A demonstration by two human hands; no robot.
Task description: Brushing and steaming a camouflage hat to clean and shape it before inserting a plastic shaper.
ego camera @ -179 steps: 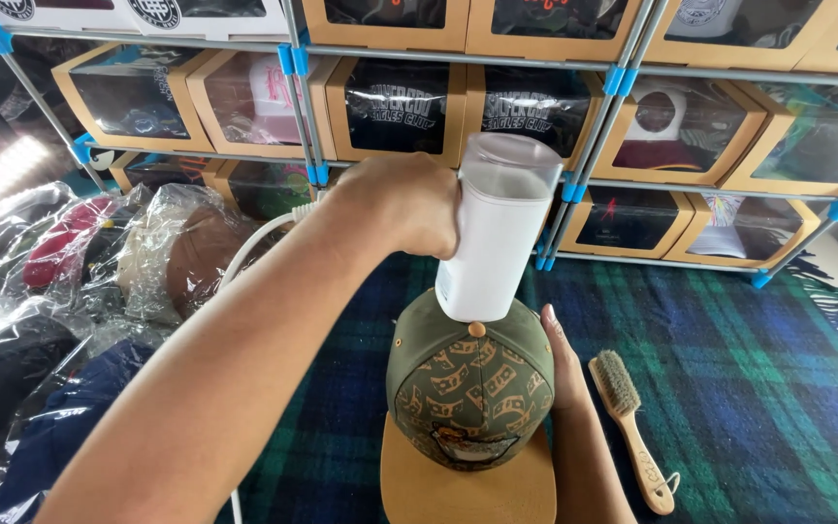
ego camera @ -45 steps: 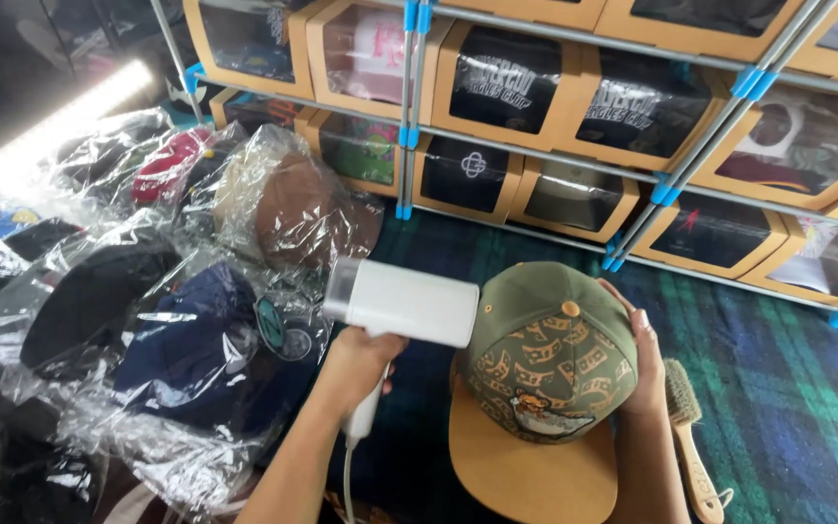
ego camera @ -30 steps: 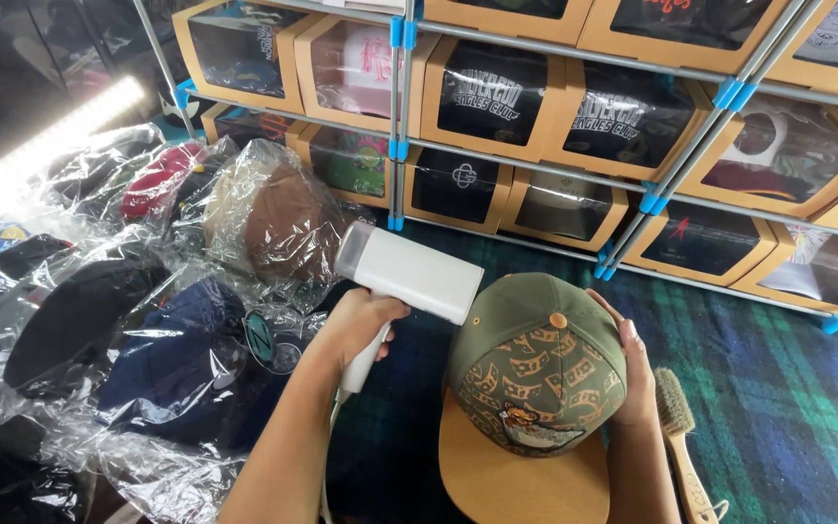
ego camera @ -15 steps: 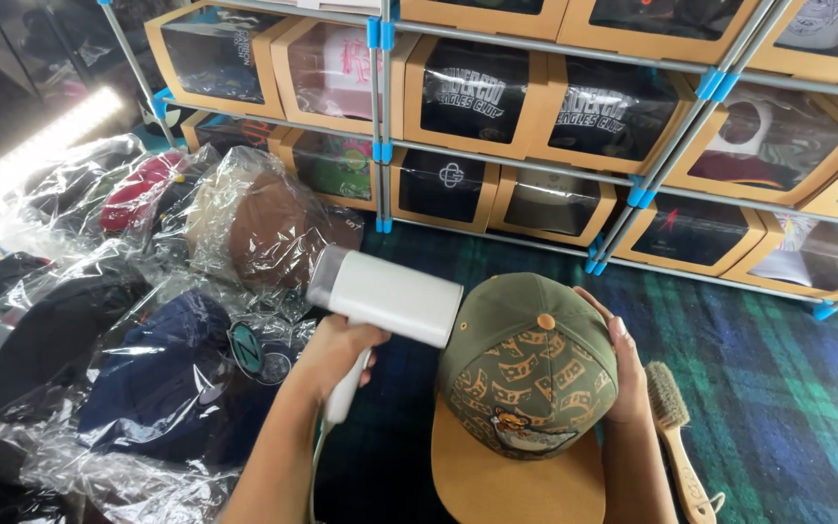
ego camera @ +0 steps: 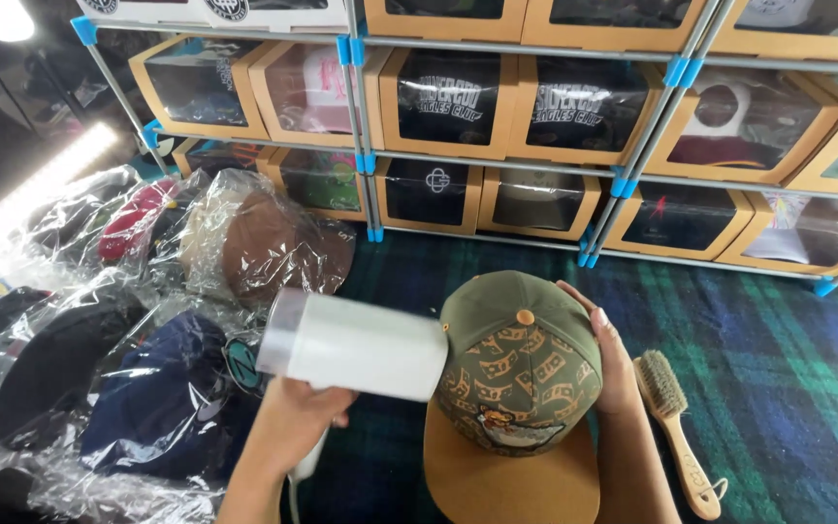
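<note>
Head view: a white steamer [ego camera: 356, 344] is gripped sideways by the left hand [ego camera: 298, 412], while a green cap [ego camera: 519, 364] is cupped by the right hand [ego camera: 613, 364].

Olive patterned cap [ego camera: 521, 364] – tan brim – beside a white handheld steamer [ego camera: 356, 344], lying sideways.
</note>
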